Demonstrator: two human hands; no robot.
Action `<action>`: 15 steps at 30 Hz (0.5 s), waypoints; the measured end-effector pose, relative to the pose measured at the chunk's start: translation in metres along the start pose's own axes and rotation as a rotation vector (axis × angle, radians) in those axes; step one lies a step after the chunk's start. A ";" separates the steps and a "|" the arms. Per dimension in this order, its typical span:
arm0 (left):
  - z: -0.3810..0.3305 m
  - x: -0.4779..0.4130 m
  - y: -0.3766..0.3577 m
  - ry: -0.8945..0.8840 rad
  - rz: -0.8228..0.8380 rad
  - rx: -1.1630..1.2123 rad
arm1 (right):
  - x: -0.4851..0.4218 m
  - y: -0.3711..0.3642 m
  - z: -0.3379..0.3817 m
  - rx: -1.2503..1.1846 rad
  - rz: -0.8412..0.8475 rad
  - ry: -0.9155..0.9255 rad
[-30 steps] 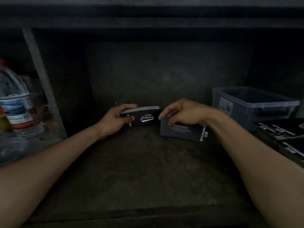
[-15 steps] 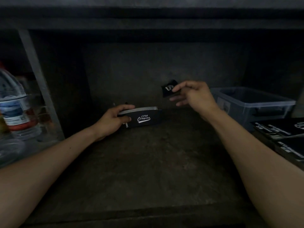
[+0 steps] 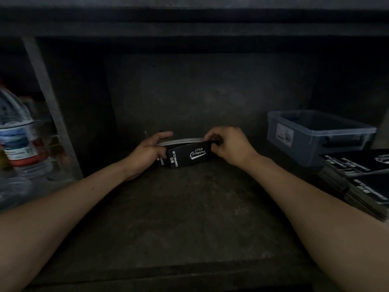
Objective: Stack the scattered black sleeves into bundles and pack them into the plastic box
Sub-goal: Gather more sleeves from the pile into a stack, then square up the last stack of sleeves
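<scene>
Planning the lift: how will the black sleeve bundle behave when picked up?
Likely slides apart: the bundle is loose flat sleeves, front one askew, no band visible. Probably light, bendy: thin edges on top; left hand and right hand hold its ends.

dim light throughout, darkest in the upper corners. a dark, scuffed work surface (image 3: 189,218) runs back to a mottled grey back wall (image 3: 210,91). a dark overhead ledge (image 3: 189,20) spans the top, and a pale upright post (image 3: 48,98) leans at the left.
</scene>
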State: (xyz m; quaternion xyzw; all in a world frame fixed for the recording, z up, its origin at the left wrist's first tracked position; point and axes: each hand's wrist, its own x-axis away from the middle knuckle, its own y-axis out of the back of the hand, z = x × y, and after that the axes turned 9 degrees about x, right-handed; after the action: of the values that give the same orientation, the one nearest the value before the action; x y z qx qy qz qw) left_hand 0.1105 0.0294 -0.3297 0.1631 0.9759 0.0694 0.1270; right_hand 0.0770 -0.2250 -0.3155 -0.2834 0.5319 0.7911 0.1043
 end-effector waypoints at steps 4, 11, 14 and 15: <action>-0.003 0.004 -0.004 -0.027 0.060 -0.141 | -0.001 -0.013 0.001 -0.011 -0.082 -0.089; -0.005 0.004 -0.010 -0.008 0.093 -0.214 | 0.008 -0.034 0.030 -0.107 0.249 -0.233; -0.002 -0.001 -0.016 -0.070 0.007 -0.364 | 0.005 -0.032 0.037 -0.072 0.218 -0.254; 0.000 -0.002 -0.015 -0.071 -0.015 -0.412 | 0.004 -0.031 0.037 -0.063 0.207 -0.262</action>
State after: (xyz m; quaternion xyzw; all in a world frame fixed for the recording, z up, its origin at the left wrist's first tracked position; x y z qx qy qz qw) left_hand 0.1081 0.0141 -0.3314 0.1287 0.9373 0.2607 0.1924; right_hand 0.0759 -0.1793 -0.3320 -0.1246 0.5152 0.8440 0.0819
